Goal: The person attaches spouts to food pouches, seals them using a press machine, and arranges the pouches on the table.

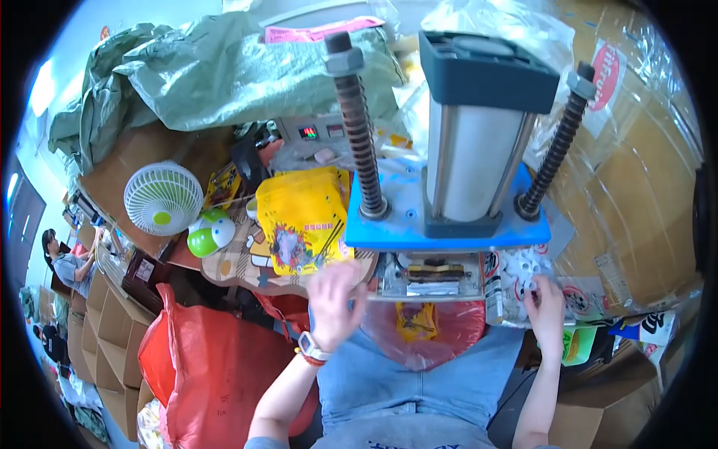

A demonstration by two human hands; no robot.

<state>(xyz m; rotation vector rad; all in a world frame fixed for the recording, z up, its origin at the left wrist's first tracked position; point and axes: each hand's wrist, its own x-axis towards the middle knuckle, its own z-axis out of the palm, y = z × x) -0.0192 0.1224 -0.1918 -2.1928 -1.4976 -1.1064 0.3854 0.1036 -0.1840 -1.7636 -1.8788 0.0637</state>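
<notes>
My left hand (334, 303), with a watch on its wrist, is raised just below the stack of yellow printed pouches (303, 217); it is blurred and its grip cannot be made out. My right hand (544, 305) is at the pile of small white plastic pieces (522, 268), right of the press. Its fingers are bent together at the pile, and what they hold is too small to tell. Between my hands is the press (449, 238) with its blue plate, and below that a metal fixture (434, 275). A yellow pouch (416, 320) lies in a red plastic bag (456, 329) over my lap.
A white fan (163, 198) and a green-and-white round object (211, 233) stand left of the pouches. A large red bag (217, 367) is at lower left, near cardboard boxes (112, 329). More cardboard (628, 202) is at right. Another person (71, 266) sits far left.
</notes>
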